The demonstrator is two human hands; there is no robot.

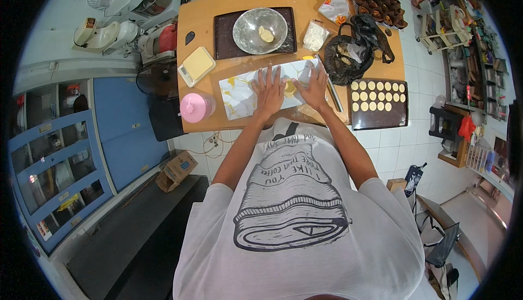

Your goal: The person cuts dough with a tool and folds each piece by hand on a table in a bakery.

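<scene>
My left hand (268, 92) lies flat on a white marble-patterned board (237, 96), fingers stretched and spread. Beside it my right hand (312, 88) also rests palm down, with its fingers extended toward the board's right end. Between the two hands shows a small patch of yellow dough (290, 89); whether either hand presses on it I cannot tell. Just beyond the board a metal bowl (245, 30), dusted with flour, holds a lump of pale dough (266, 34) and stands on a dark tray (223, 36). A grey rod (334, 95) lies by the board's right end.
Right of the hands are a black plastic bag (340, 63) and a dark tray (376, 119) with rows of pale dough rounds. A kitchen scale (197, 67) and a pink-lidded container (195, 107) stand left. Brown paper cups (378, 3) fill the far right corner.
</scene>
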